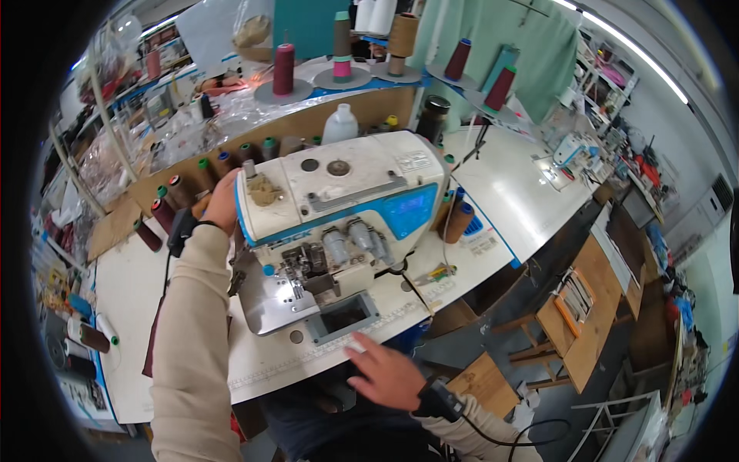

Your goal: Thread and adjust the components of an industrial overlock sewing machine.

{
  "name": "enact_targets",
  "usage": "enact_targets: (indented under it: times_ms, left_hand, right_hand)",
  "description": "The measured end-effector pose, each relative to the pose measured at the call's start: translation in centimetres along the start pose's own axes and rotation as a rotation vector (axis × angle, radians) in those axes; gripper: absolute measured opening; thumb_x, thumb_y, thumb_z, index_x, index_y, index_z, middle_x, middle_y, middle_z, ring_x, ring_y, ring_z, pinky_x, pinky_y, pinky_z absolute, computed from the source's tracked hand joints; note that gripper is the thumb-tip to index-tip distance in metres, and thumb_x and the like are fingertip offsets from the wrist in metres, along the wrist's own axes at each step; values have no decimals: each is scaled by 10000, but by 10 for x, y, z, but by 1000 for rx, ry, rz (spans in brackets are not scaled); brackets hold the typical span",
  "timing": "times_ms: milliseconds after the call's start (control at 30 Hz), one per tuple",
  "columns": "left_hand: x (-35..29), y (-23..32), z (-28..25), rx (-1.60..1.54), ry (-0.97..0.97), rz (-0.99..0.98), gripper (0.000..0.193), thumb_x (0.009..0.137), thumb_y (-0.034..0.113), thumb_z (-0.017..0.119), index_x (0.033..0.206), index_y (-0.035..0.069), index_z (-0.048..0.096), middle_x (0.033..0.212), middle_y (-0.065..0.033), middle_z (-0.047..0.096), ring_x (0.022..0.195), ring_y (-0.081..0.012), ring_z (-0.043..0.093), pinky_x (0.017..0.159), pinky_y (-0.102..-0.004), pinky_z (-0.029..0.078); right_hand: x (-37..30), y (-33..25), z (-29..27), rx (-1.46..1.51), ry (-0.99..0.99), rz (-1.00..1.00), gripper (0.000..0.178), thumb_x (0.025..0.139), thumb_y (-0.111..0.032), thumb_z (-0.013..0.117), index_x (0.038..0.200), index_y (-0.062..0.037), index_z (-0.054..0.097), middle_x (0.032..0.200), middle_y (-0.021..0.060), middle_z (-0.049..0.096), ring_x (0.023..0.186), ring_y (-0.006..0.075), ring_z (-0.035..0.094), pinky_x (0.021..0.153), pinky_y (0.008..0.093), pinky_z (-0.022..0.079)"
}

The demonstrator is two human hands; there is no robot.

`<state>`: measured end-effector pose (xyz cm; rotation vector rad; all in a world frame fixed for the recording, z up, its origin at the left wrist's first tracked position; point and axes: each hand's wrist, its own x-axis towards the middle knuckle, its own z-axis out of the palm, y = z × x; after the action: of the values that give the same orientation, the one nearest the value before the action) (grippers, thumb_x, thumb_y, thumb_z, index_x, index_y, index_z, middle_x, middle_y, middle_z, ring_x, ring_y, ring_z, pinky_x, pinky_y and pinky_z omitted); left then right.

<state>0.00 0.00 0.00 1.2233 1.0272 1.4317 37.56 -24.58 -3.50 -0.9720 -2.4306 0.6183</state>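
Observation:
An overlock sewing machine [323,200], white with blue trim, stands on the white table in front of me. My left hand [222,204] is up against the machine's left end, with its fingers mostly hidden behind the housing and my wrist. At the table's front edge is my right hand [391,376], its fingers apart. Those fingertips are close to a grey rectangular frame [314,329] around an opening in the tabletop; a small white patch shows at one fingertip. The metal sewing plate [269,304] is bare. Dark red cloth [156,339] shows beside my left forearm.
Several thread cones [177,191] line the machine's back and left. More cones, including a dark red one [284,69], stand on a raised rack. Brown cones [459,223] and small tools [436,273] lie to the right. A wooden bench [600,296] stands at the far right.

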Motion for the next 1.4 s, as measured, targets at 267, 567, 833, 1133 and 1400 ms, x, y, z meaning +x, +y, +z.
enact_targets:
  times_ms: [267,567,833,1133,1400]
  left_hand:
    - [-101,57,47,221,394,175,415,1016,353,496,1268,35,583,1182,-79,623,1069,-154,584,935,-318,450]
    - [-228,48,122,777,157,445,123,871,2,607,992,-18,609,895,-144,610,799,-227,616,698,-290,489]
    - [-199,33,135,812,287,341,80,842,29,648,903,-19,666,907,-146,613,801,-283,615,699,-336,494]
    - [-182,23,154,1154,420,455,103,774,139,730,801,39,729,731,-131,554,702,-335,548,622,-429,419]
    - [-180,21,154,1081,419,453,73,767,68,706,779,-3,712,712,-141,555,678,-322,560,615,-408,433]
  right_hand:
    - [-12,125,-69,-247,369,83,254,820,-92,623,1066,-27,631,1130,158,642,1068,352,595,903,452,474]
    - [4,154,-54,-626,282,319,166,817,-140,561,944,-123,667,1027,65,646,999,304,592,828,464,454]
    - [-7,134,-67,-651,282,376,98,868,-163,566,908,-126,648,901,57,652,899,267,600,827,451,389]
    - [-11,46,-103,-328,454,214,114,928,-143,580,985,-47,600,789,161,656,709,382,603,703,453,451]
    - [5,-3,-88,227,280,181,211,901,-74,583,1097,3,577,1001,208,637,929,397,616,805,417,496]
